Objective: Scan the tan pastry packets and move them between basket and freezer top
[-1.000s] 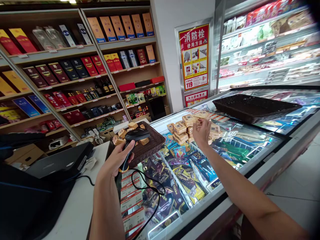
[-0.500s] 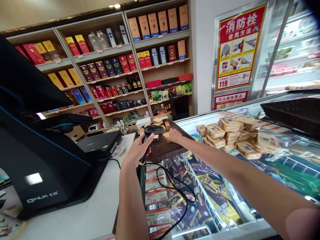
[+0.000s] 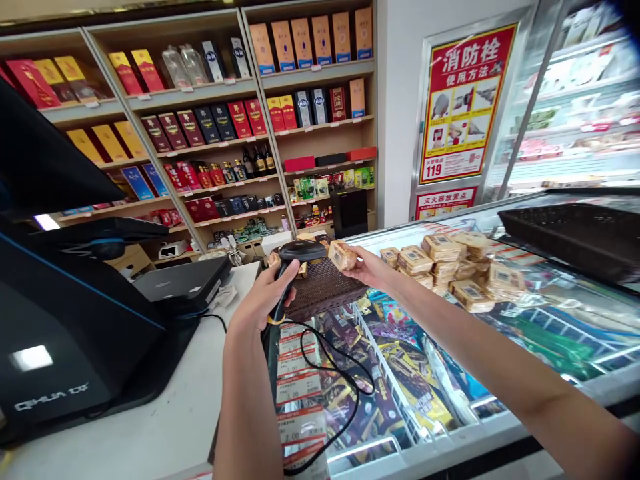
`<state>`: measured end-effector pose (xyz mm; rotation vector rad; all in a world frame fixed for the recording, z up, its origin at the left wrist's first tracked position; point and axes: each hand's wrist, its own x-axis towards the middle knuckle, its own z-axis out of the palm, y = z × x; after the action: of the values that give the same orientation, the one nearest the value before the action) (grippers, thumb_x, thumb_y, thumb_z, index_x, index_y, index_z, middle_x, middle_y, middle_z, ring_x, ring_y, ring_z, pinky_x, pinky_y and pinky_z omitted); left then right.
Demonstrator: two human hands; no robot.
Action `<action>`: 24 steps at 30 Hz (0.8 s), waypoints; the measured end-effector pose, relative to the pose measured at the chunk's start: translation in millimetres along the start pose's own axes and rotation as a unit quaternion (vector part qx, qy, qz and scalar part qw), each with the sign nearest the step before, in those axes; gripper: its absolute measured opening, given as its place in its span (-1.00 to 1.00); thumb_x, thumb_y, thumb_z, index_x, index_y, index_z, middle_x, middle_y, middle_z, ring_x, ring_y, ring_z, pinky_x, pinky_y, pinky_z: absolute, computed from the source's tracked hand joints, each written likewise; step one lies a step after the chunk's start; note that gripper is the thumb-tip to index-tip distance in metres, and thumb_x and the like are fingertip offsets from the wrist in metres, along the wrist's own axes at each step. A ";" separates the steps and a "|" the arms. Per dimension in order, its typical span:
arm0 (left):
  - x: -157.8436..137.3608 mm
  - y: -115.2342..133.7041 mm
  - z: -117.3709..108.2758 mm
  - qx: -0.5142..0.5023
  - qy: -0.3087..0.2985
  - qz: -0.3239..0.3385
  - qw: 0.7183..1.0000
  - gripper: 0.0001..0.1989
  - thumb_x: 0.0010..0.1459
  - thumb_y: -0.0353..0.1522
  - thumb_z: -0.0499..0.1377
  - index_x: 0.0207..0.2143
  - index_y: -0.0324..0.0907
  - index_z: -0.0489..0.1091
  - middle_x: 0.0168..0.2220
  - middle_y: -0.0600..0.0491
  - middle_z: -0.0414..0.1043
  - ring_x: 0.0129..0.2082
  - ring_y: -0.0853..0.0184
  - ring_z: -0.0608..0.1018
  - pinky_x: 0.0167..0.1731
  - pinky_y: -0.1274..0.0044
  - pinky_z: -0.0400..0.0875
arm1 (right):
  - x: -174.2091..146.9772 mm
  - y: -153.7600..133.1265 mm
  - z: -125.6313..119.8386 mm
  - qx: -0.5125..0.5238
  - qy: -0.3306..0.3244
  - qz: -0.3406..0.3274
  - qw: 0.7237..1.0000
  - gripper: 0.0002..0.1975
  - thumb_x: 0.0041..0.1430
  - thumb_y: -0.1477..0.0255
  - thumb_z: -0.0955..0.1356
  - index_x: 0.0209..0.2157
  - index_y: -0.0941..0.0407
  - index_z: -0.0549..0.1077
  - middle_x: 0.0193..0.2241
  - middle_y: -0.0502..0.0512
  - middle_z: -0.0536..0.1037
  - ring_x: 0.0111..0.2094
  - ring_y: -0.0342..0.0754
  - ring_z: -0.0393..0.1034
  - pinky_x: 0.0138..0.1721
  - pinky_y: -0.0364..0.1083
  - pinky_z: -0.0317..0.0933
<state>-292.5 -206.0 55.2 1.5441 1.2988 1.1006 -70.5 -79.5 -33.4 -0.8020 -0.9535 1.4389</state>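
My left hand [image 3: 265, 293] is wrapped round the handle of a black barcode scanner [image 3: 303, 250], its head turned to the right. Between the fingers of my right hand [image 3: 367, 268] is a small packaged food item [image 3: 342, 255], wrapped in clear film with a label facing the scanner. The item is raised above the right part of a brown woven basket [image 3: 325, 287], close to the scanner's head. More packs lie in the basket, partly hidden behind the scanner and my left hand. The scanner's black cable [image 3: 370, 383] loops down over the freezer top.
Stacked packs [image 3: 443, 263] lie on the glass freezer top to the right, before a dark tray [image 3: 575, 233]. A cash register [image 3: 75, 347] stands on the white counter [image 3: 175, 413] at left. Shelves of boxes [image 3: 200, 127] line the back wall.
My right hand has lifted a packaged food item up from the basket and brought it beside the scanner's head. The left hand still holds the scanner. The view has shifted slightly.
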 end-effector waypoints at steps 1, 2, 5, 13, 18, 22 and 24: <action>-0.5 1.5 1.9 -0.007 -0.012 0.005 1.000 -0.49 0.07 0.10 0.24 -0.30 -0.14 0.30 -0.60 0.23 0.20 -0.66 0.49 0.28 -0.65 0.64 0.10 | -16.0 -5.3 -12.3 0.047 0.004 0.033 0.998 -0.83 0.21 0.33 0.34 -0.22 0.12 0.49 -0.32 0.15 0.60 -0.29 -0.02 0.52 -0.26 -0.03 0.48; -1.0 3.1 4.3 -0.011 -0.027 0.007 1.000 -0.50 0.07 0.10 0.24 -0.31 -0.14 0.29 -0.61 0.23 0.19 -0.66 0.49 0.27 -0.66 0.64 0.09 | -32.1 -9.4 -24.7 0.091 0.012 0.059 0.994 -0.83 0.23 0.34 0.33 -0.20 0.10 0.48 -0.28 0.14 0.60 -0.26 -0.04 0.52 -0.21 -0.04 0.48; -2.4 8.2 15.0 -0.021 -0.072 0.003 0.997 -0.51 0.07 0.09 0.24 -0.33 -0.14 0.28 -0.61 0.22 0.19 -0.67 0.50 0.26 -0.67 0.64 0.06 | -70.6 -15.2 -57.6 0.170 0.052 0.086 0.980 -0.82 0.26 0.33 0.33 -0.16 0.09 0.47 -0.19 0.15 0.59 -0.20 -0.05 0.52 -0.17 -0.06 0.48; 0.8 11.0 66.8 -0.025 -0.155 -0.020 0.987 -0.50 0.05 0.08 0.27 -0.33 -0.16 0.30 -0.51 0.22 0.15 -0.63 0.52 0.29 -0.65 0.64 0.08 | -80.9 -22.9 -83.1 0.223 0.104 0.044 0.968 -0.80 0.29 0.31 0.30 -0.13 0.10 0.44 -0.20 0.17 0.59 -0.22 -0.05 0.53 -0.22 -0.09 0.49; 3.9 6.1 87.1 -0.031 -0.141 0.007 0.989 -0.53 0.08 0.05 0.26 -0.30 -0.16 0.30 -0.37 0.18 0.22 -0.62 0.57 0.26 -0.63 0.63 0.10 | -80.3 -26.7 -83.5 0.218 0.094 0.042 0.971 -0.79 0.30 0.28 0.28 -0.14 0.08 0.45 -0.23 0.12 0.59 -0.26 -0.08 0.52 -0.24 -0.11 0.47; 3.4 6.2 92.0 -0.024 -0.142 0.013 0.990 -0.53 0.07 0.04 0.27 -0.28 -0.16 0.33 -0.38 0.19 0.23 -0.62 0.57 0.25 -0.63 0.63 0.09 | -81.7 -27.5 -81.7 0.204 0.099 0.041 0.973 -0.80 0.29 0.26 0.29 -0.17 0.06 0.46 -0.29 0.08 0.59 -0.31 -0.09 0.51 -0.25 -0.11 0.46; 3.2 6.9 92.7 -0.023 -0.141 0.011 0.990 -0.53 0.07 0.04 0.27 -0.28 -0.16 0.33 -0.40 0.19 0.23 -0.62 0.57 0.26 -0.63 0.63 0.09 | -83.3 -29.0 -79.7 0.209 0.094 0.038 0.973 -0.81 0.29 0.27 0.29 -0.18 0.06 0.46 -0.32 0.07 0.58 -0.34 -0.10 0.50 -0.27 -0.11 0.46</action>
<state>-201.6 -208.5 35.9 1.6162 1.0598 0.8813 21.1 -154.2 -45.9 -0.6495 -0.4549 1.5295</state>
